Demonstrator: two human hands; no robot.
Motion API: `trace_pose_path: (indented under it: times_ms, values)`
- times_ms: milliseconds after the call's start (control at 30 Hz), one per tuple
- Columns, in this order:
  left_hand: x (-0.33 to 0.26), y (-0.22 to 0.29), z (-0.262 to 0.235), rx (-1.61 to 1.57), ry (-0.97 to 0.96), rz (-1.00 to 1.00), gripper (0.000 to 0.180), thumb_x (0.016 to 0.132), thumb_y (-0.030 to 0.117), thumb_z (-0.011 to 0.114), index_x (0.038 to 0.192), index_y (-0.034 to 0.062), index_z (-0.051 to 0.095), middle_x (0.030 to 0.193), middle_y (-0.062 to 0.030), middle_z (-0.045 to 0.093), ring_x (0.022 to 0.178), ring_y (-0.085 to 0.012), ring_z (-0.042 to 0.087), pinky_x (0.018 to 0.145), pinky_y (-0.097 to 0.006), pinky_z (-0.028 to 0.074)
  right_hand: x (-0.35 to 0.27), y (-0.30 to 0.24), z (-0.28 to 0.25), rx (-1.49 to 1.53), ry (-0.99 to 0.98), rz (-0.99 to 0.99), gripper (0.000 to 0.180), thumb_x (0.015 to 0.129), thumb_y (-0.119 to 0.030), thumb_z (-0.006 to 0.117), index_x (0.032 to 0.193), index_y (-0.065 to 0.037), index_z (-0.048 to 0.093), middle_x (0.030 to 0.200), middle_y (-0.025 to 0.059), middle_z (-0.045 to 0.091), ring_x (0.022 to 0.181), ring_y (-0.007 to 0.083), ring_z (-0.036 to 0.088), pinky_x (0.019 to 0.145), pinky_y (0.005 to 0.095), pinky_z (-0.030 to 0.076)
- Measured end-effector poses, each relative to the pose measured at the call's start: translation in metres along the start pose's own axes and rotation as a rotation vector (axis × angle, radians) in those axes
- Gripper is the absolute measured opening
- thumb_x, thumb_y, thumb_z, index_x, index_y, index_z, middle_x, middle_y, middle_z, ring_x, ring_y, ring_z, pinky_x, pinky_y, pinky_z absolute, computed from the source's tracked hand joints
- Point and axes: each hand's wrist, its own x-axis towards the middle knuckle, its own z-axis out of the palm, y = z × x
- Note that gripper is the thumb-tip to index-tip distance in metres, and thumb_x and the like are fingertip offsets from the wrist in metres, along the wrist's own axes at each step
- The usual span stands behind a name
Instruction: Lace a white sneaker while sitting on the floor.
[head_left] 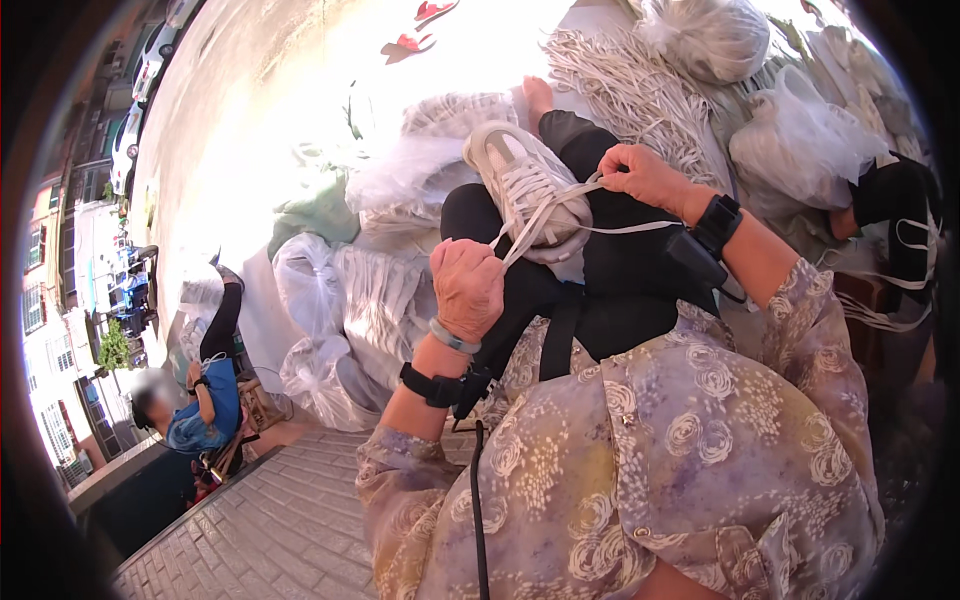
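Note:
On my lap, between my knees, rests a white sneaker (525, 180) with its toe pointing away from me. Its pale shoelace (550, 205) runs crisscross up the front, and the loose ends cross near the ankle opening. My left hand (468, 288) is closed in a fist left of the shoe, gripping one lace end. To the right, my right hand (643, 180) pinches the other end between thumb and fingers. Both ends look stretched out sideways. A tail of lace hangs past my right hand across my black trouser leg.
A large heap of white laces (640, 100) lies ahead to the right. Clear plastic bags (805, 140) bulge beside it, and more bundled laces (380, 300) lie at left. Red sandals (408, 47) lie farther off. Another person in blue (205, 410) sits at far left.

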Motion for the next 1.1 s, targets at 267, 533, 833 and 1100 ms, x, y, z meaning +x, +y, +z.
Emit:
trace_pose_path:
  times_ms: [267,533,833,1100]
  values:
    - [0.015,-0.008,-0.004,0.036,0.135,0.041,0.008,0.068,0.007,0.064,0.069,0.0077,0.056,0.069,-0.0048,0.055,0.075,-0.0251,0.055,0.074,-0.036,0.038,0.019,-0.018,-0.005,0.083,-0.023,-0.014,0.011,0.08,-0.007,0.06,0.072,-0.004,0.054,0.07,-0.0027,0.052,0.068,0.0064,0.05,0.063,0.0213,0.041]
    - [0.01,-0.019,-0.003,-0.744,-0.067,-0.499,0.008,0.076,0.008,0.062,0.07,0.0036,0.058,0.075,-0.0018,0.061,0.071,-0.0099,0.052,0.069,-0.025,0.041,0.028,-0.018,-0.01,0.454,-0.086,0.012,0.007,0.083,-0.009,0.059,0.08,-0.004,0.055,0.071,0.0009,0.055,0.065,0.0079,0.054,0.062,0.0201,0.043]
    - [0.032,-0.018,-0.013,-1.243,-0.1,-0.681,0.007,0.077,0.005,0.054,0.079,0.0004,0.06,0.083,-0.0065,0.062,0.081,-0.0122,0.054,0.082,-0.026,0.039,0.013,-0.013,-0.015,0.294,-0.104,0.119,0.014,0.08,-0.015,0.064,0.074,-0.003,0.06,0.064,0.0003,0.056,0.054,0.0059,0.049,0.054,0.0195,0.042]
    - [0.035,-0.024,-0.005,-1.175,-0.077,-0.675,0.005,0.078,0.005,0.055,0.076,0.001,0.058,0.07,-0.0048,0.059,0.072,-0.0131,0.056,0.078,-0.026,0.043,0.015,-0.019,-0.01,0.215,-0.099,0.148,0.02,0.075,-0.017,0.067,0.062,-0.004,0.06,0.059,0.0004,0.056,0.053,0.0075,0.05,0.048,0.0224,0.038]
